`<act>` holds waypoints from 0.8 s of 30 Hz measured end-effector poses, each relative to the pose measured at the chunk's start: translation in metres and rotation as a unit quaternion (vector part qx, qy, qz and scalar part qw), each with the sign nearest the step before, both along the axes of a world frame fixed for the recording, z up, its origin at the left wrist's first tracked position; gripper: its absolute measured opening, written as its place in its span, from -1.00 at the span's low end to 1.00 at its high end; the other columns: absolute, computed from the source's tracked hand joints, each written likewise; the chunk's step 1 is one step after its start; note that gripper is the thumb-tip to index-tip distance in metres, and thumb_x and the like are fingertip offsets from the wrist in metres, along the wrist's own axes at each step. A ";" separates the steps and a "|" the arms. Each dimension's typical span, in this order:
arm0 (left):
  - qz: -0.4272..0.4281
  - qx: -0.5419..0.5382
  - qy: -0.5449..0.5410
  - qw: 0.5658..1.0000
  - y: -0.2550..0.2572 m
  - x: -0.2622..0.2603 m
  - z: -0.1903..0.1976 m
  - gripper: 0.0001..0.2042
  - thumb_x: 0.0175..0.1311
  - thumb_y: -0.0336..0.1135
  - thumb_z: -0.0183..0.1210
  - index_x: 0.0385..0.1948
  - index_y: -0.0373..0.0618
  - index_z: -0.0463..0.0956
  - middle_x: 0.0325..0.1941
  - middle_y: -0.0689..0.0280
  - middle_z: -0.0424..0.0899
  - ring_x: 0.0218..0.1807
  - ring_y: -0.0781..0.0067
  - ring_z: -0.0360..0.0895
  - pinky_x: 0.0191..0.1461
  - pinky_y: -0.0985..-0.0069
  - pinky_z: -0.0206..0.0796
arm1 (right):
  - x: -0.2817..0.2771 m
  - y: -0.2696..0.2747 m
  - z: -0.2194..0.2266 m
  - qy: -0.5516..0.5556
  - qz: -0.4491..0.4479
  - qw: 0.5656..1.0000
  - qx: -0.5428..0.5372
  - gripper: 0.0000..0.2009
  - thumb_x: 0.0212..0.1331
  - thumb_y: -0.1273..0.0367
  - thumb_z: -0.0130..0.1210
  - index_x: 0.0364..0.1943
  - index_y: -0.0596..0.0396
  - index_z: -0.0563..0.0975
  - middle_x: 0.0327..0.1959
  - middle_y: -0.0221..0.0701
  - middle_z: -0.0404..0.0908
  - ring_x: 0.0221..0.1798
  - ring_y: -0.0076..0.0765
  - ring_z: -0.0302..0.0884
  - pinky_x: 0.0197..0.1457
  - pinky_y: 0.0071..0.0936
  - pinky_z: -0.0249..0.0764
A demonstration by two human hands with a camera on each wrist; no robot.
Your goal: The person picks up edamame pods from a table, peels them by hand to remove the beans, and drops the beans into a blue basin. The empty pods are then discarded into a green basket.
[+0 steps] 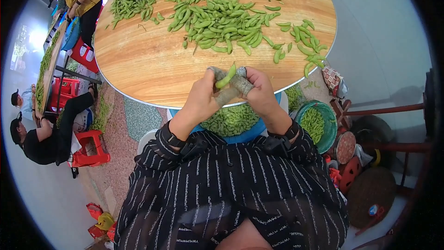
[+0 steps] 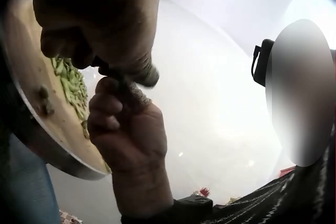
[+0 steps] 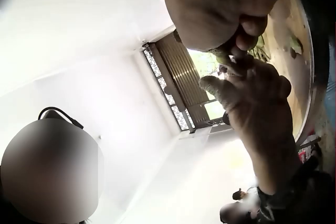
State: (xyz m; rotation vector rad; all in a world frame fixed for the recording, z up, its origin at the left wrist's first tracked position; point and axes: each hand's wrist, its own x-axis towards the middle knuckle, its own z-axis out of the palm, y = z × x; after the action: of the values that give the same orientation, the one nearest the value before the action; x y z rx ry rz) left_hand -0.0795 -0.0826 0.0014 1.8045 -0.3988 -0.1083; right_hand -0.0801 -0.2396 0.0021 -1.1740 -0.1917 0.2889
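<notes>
The pod (image 1: 226, 78) should handle as very light and a little springy: a tough skin round firm beans, likely slick if damp, with a seam that pressure could split. The best hold is probably a pinch near 1 end, thumb along the seam. It sits over the table's (image 1: 138, 60) 6 o'clock edge, tip towards 1 o'clock, with the pile (image 1: 217, 25) at 12 o'clock from it. The left hand (image 1: 202, 93) pinches it from 9 o'clock; the right hand (image 1: 262, 93), fingers curled, grips from 3 o'clock. Grey wraps (image 1: 243, 86) cover several digits. The pod looks bright green, slim and gently curved.
</notes>
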 end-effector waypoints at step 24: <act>-0.069 -0.025 0.123 0.990 0.012 -0.007 0.005 -0.87 0.07 -0.51 -0.11 -0.35 -0.26 0.38 -0.50 0.35 0.43 -0.44 0.63 0.29 -0.38 0.66 0.16 | -0.005 -0.006 -0.006 -0.019 0.011 0.993 -0.119 -0.95 -0.03 0.54 -0.06 -0.46 0.19 0.44 -0.62 -0.54 0.38 -0.54 -0.72 0.24 -0.51 -0.68 0.19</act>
State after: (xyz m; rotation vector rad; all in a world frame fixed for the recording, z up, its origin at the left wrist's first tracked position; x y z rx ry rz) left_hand -0.0861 -0.0703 0.0065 1.6891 -0.3456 -0.4109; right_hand -0.0853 -0.2458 -0.0037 -1.4152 -0.2077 0.3157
